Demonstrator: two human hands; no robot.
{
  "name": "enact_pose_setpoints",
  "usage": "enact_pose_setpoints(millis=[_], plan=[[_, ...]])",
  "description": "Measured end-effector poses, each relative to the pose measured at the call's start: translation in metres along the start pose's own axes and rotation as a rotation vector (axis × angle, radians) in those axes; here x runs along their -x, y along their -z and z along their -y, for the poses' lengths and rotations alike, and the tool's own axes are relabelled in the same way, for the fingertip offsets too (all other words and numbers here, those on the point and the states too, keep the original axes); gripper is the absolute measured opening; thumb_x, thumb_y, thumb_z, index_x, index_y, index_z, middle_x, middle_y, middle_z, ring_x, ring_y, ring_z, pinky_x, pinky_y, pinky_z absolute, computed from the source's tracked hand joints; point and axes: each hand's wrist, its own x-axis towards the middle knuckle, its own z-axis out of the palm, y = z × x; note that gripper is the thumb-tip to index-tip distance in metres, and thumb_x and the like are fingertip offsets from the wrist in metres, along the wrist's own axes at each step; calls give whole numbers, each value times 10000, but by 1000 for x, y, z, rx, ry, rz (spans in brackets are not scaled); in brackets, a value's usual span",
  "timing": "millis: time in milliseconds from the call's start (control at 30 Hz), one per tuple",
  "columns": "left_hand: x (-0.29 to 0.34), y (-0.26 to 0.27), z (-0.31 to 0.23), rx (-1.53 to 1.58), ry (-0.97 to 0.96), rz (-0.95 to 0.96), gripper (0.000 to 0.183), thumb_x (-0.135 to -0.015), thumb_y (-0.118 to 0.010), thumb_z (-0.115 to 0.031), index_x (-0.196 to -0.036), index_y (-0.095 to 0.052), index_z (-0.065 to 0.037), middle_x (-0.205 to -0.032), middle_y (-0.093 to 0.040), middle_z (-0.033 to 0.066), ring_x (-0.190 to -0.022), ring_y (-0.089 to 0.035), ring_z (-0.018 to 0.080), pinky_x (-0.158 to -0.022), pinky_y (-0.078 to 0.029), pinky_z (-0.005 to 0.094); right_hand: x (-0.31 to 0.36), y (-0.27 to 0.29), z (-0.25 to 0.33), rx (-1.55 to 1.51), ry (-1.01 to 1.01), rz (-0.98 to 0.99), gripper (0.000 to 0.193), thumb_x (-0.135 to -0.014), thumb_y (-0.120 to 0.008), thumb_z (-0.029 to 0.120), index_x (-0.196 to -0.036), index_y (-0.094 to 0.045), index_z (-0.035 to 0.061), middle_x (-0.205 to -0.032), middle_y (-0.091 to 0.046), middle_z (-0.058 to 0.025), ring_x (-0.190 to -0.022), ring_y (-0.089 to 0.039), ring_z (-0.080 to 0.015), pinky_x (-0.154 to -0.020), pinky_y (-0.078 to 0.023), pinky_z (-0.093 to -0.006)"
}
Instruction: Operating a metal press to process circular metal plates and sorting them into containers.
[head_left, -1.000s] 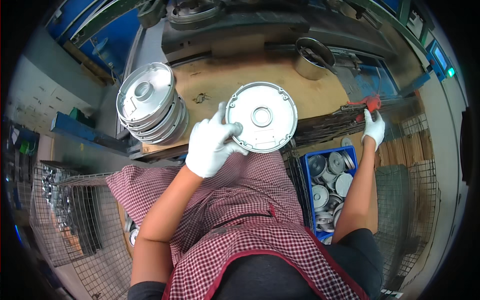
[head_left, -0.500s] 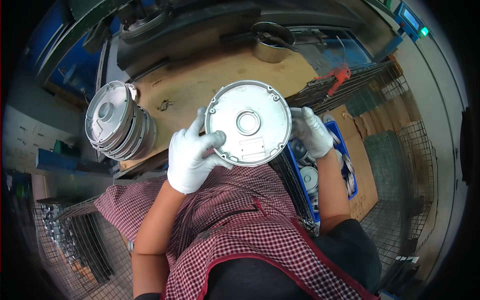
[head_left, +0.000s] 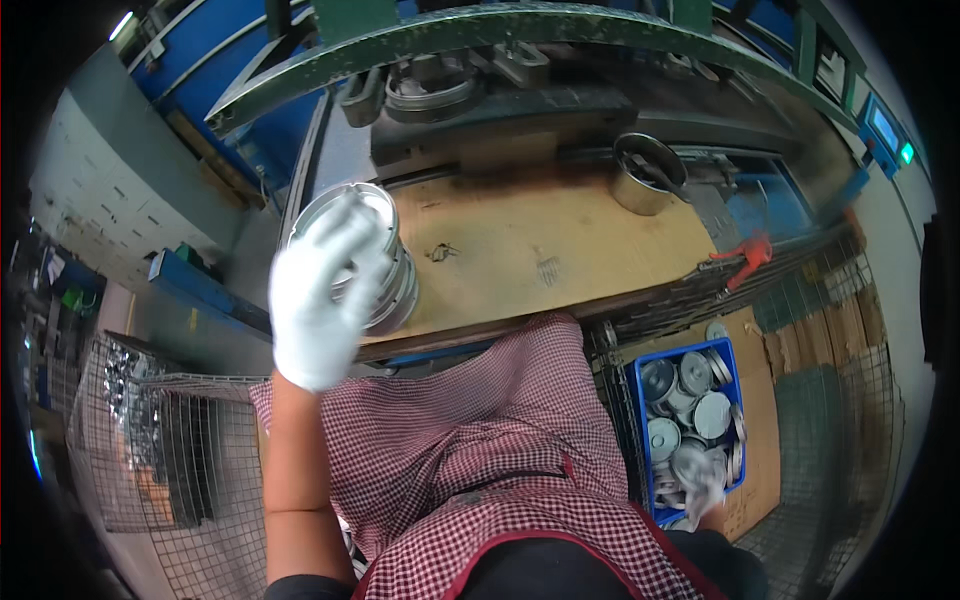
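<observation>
My left hand, in a white glove, reaches over a stack of round silver metal housings at the left end of the work table. Its fingers look stretched out across the top housing, though motion smears them and the hand covers much of that housing. Down at the right, my gloved right hand is at the near end of a blue bin full of smaller round metal parts. It sits against a blurred silver part; whether the fingers grip it does not show.
A wooden board covers the table top. On it stands a metal pot at the back right. A red air gun hangs at the table's right edge. Green machine framing crosses above. Wire cages stand on both sides.
The housing I held up in both hands has left the middle, and my left hand has moved left onto the stack. My right hand has dropped to the blue bin. The view has shifted.
</observation>
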Motion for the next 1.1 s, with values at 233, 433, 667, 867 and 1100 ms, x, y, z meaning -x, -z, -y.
enact_pose_setpoints(millis=[233, 433, 667, 867, 1100], plan=[[-19, 1, 78, -228, 217, 32, 236, -834, -667, -202, -1004, -697, -40, -1081, -670, 161, -982, -644, 306, -849, -504, 369, -4, 58, -59, -124, -211, -511, 475, -854, -583, 305, -1268, -545, 75, -1119, -619, -67, -953, -595, -235, -793, -473, -353], [-37, -13, 99, -310, 301, 177, 303, -853, -623, -320, -998, -705, -66, -1037, -676, 143, -958, -637, 319, -838, -500, 377, -57, -17, 2, -61, 58, -642, 486, -893, -561, 311, -1300, -521, 49, -1181, -607, -77, -987, -593, -236, -854, -459, -347], [-51, -50, 106, -343, 545, 475, 559, -920, -432, -547, -915, -669, -41, -962, -646, 222, -949, -600, 395, -842, -454, 437, -50, -318, 160, 440, 894, -226, 280, -847, -717, 252, -964, -627, 14, -820, -621, -28, -770, -545, -102, -733, -473, -274], [-52, -48, 101, -326, 610, 487, 569, -934, -413, -546, -876, -659, -36, -939, -643, 235, -910, -601, 403, -818, -454, 441, -6, -478, 277, 1307, 1330, -478, 627, -776, -702, 466, -1253, -584, 76, -1161, -622, -192, -1018, -610, -344, -874, -487, -421], [-52, -46, 95, -335, 565, 460, 506, -932, -434, -512, -899, -682, -73, -896, -664, 171, -892, -616, 364, -801, -461, 429, -32, -517, 317, 1496, 967, -317, 500, -853, -596, 503, -1143, -641, 98, -1098, -650, -164, -1026, -607, -351, -861, -478, -420]])
